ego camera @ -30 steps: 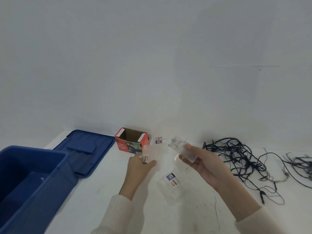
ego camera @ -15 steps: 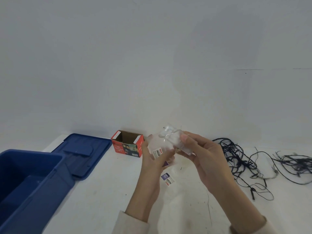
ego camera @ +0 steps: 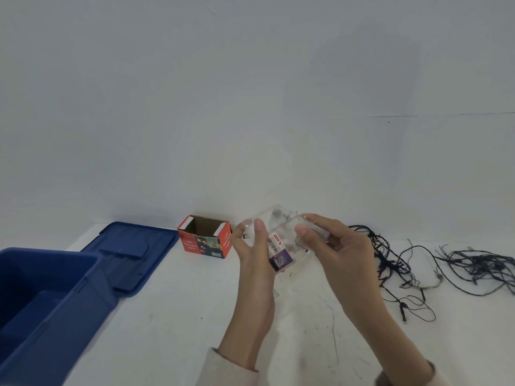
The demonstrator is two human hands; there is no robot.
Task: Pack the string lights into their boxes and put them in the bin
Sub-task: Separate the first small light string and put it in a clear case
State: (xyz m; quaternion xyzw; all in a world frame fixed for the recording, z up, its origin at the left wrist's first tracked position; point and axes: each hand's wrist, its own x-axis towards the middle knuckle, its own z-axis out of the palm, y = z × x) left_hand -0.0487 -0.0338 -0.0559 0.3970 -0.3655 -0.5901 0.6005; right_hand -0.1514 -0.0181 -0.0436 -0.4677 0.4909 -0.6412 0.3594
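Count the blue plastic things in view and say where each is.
2. The blue bin stands at lower left, cut by the frame edge; the lid lies flat on the table behind it, left of the red box. No others show.

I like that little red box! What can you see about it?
The red box is small cardboard, red outside and brown inside. Its top is open, with white-edged flaps standing up at both ends. The front shows white lettering and pictures. It stands upright on the white table, near the wall, beside the blue lid. Neither the left hand nor the right hand touches it.
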